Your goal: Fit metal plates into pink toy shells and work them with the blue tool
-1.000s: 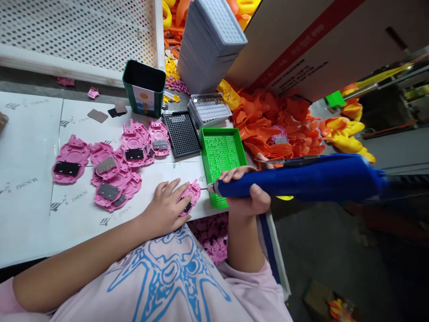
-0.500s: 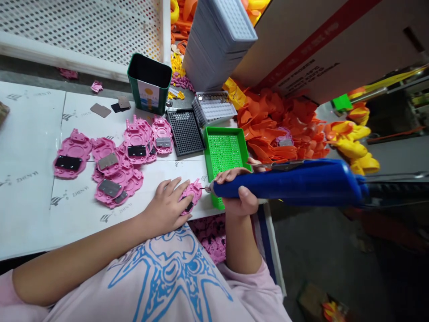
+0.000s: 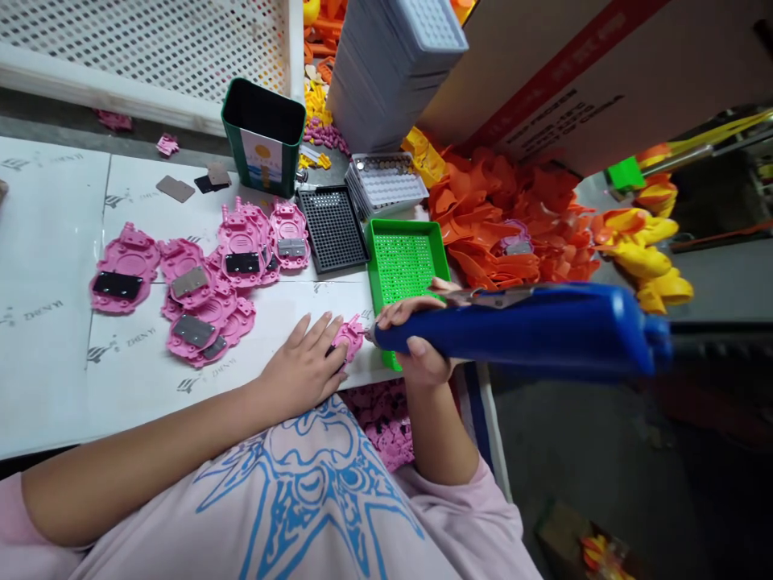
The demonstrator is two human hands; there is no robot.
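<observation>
Left hand [image 3: 305,362], fingers slightly apart, steadies pink moulded-plastic plate [image 3: 353,338] on white table [image 3: 293,303]; right hand [image 3: 423,364] clamped round blue cylindrical power driver [image 3: 513,330], bit [image 3: 368,333] at plate's right side. Seemingly screwdriving step; next move calls for still plate, aligned bit.

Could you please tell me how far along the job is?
Done, seemingly: the pink parts at left carry dark or grey plates. In hand: the left hand holds another pink part while the right hand points a blue screwdriver at it. Remaining: the loose plates near the green tin look unfitted.
</observation>
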